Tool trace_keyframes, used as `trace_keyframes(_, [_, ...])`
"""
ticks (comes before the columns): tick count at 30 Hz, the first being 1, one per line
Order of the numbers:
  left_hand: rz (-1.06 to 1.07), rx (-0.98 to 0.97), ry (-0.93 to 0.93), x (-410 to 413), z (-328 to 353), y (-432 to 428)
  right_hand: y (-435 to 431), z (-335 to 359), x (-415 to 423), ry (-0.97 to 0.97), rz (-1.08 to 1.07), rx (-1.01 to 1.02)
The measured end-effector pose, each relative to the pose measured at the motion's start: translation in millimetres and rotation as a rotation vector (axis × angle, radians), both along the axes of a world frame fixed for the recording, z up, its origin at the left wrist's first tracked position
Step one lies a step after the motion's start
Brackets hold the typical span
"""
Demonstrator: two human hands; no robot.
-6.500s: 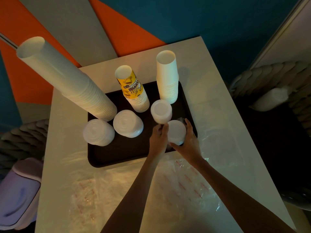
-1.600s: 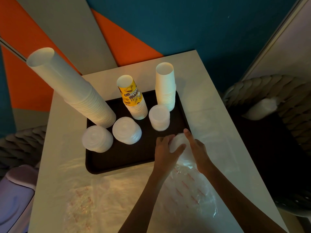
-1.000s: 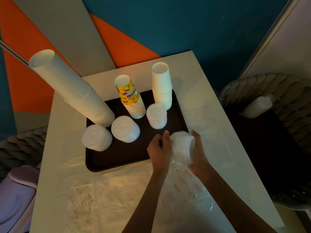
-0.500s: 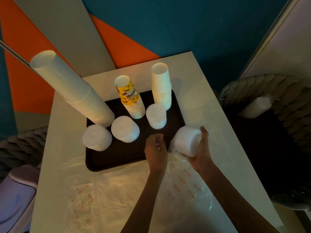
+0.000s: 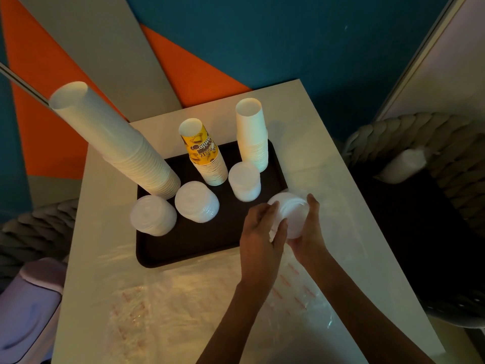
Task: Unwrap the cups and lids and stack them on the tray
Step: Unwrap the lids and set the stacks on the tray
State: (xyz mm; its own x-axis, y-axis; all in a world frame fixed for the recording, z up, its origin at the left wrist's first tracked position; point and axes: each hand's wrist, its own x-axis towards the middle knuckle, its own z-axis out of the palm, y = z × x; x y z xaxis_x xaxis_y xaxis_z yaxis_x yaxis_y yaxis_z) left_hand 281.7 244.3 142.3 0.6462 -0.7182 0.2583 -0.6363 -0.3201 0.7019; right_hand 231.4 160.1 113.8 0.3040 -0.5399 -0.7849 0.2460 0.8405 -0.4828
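Two hands clasp the stack of lids (image 5: 288,210) over the tray (image 5: 199,249) at its right edge, near the front corner, with the left hand (image 5: 259,232) and right hand (image 5: 311,232) each curled round a side. It looks best lowered upright onto bare tray, clear of the next lid stack (image 5: 244,181), before the fingers loosen.

Prob café/drinks shop: bulk takeaway cup stacks (image 5: 126,143) on tray (image 5: 210,240), sm table (image 5: 301,143), woven chairs (image 5: 446,143), teal/orange wall (image 5: 288,35)
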Motion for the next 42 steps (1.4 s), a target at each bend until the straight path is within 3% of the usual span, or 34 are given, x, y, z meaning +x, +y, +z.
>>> trace_keyframes(13, [0.045, -0.018, 0.008, -4.2, -7.1, -4.2, 1.6, 0.2, -2.7, -0.09, 0.007, 0.011])
trace_keyframes(26, [0.212, 0.006, 0.54, 13.1, 5.7, -10.8, -3.7, -9.0, -6.7, -0.211, 0.125, -0.122])
trace_keyframes(33, [0.348, -0.132, 0.873, 57.9, 20.1, -29.0, -9.0, -23.2, -3.8, -0.052, 0.099, -0.055])
trace_keyframes(42, [0.593, -0.086, 0.663, 114.7, -7.6, -69.7, -18.6, -25.5, 2.7, 0.055, 0.097, -0.071])
